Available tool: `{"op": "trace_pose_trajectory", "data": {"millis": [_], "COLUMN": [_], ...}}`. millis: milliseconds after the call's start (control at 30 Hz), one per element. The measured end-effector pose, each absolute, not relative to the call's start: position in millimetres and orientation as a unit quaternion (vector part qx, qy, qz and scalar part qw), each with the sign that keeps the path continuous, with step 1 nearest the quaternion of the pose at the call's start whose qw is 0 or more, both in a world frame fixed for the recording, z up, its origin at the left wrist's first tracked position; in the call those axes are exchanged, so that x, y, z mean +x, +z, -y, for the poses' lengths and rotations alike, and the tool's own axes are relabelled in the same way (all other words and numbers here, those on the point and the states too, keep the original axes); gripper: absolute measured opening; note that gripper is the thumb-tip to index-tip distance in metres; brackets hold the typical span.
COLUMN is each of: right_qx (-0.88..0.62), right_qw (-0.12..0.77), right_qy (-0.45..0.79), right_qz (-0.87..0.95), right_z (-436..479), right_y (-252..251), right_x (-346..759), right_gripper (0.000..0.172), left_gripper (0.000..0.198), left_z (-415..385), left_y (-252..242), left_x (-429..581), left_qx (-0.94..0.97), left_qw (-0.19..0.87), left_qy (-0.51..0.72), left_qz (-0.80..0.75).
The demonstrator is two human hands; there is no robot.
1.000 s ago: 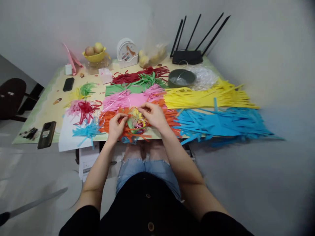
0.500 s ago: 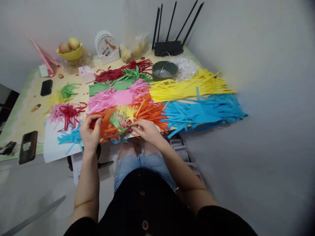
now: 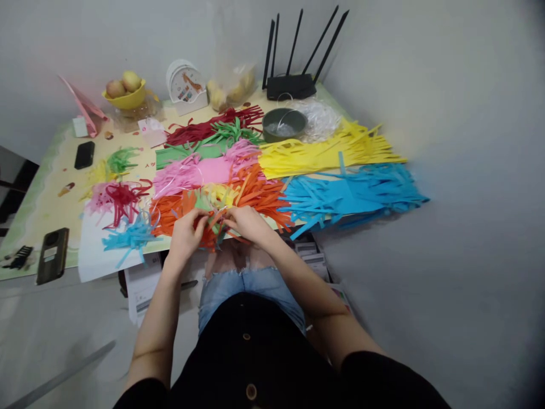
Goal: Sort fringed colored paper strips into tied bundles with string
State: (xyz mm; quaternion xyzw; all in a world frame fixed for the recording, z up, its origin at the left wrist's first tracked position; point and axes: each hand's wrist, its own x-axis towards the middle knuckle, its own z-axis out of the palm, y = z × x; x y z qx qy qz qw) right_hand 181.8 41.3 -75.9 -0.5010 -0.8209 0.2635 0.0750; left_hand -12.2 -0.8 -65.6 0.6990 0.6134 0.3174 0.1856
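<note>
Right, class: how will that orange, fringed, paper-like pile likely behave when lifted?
The orange, fringed, paper-like pile is probably light, since its strips look thin. It may flop, as loose strips splay at its right end. Those strips might also tangle, since many lie crossed.

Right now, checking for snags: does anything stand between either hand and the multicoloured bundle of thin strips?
Nothing visible: the left hand and right hand are both at the near side of the multicoloured bundle of thin strips.

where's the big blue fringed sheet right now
In the head view, the big blue fringed sheet lies at the right of the table, beside the orange strips and in front of the yellow sheet.
</note>
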Motion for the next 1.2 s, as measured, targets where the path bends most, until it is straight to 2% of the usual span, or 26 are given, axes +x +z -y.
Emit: {"op": "trace_pose_trajectory", "data": {"millis": [133,333,400,567,633,700,767,833,967,1067,1200], "right_qx": [-0.499,-0.503,-0.501,-0.451,-0.424,-0.394,-0.355,-0.322,-0.296,-0.267,-0.223], "right_qw": [0.058,0.092,0.139,0.362,0.399,0.395,0.381,0.388,0.437,0.478,0.479], "right_qy": [0.266,0.276,0.298,0.344,0.324,0.317,0.332,0.358,0.423,0.485,0.579], "right_qz": [0.823,0.814,0.801,0.740,0.746,0.767,0.786,0.786,0.736,0.682,0.621], "right_z": [-43.9,-47.7,-49.2,-57.0,-61.1,-64.5,-66.3,-66.3,-64.9,-66.3,-68.0], "right_y": [-81.7,-83.4,-76.0,-41.4,-24.8,-9.1,4.1,13.9,20.6,16.3,8.6], "right_x": [180.6,181.8,186.2,199.0,200.9,199.7,196.2,191.9,183.7,176.3,164.6], "right_gripper": [0.018,0.021,0.021,0.010,0.007,0.006,0.006,0.008,0.008,0.013,0.031], "left_gripper": [0.018,0.019,0.019,0.015,0.014,0.012,0.010,0.012,0.022,0.027,0.028], "left_z": [-8.5,-12.9,-14.2,-15.6,-12.0,-6.7,-2.8,-2.3,-8.3,-11.6,-12.5], "left_y": [-81.0,-94.8,-96.5,-77.8,-56.3,-31.0,-9.6,2.2,-1.3,-10.2,-15.7], "left_x": [-14.0,-19.9,-22.1,-27.3,-26.9,-23.6,-18.1,-12.2,-5.6,-4.3,-4.7], "left_qx": [0.698,0.693,0.690,0.682,0.671,0.671,0.690,0.704,0.644,0.608,0.612], "left_qw": [0.192,0.186,0.183,0.150,0.114,0.106,0.150,0.229,0.375,0.418,0.429], "left_qy": [0.257,0.267,0.279,0.341,0.415,0.492,0.513,0.482,0.487,0.512,0.502], "left_qz": [-0.640,-0.643,-0.642,-0.629,-0.603,-0.544,-0.488,-0.468,-0.456,-0.440,-0.435]}}
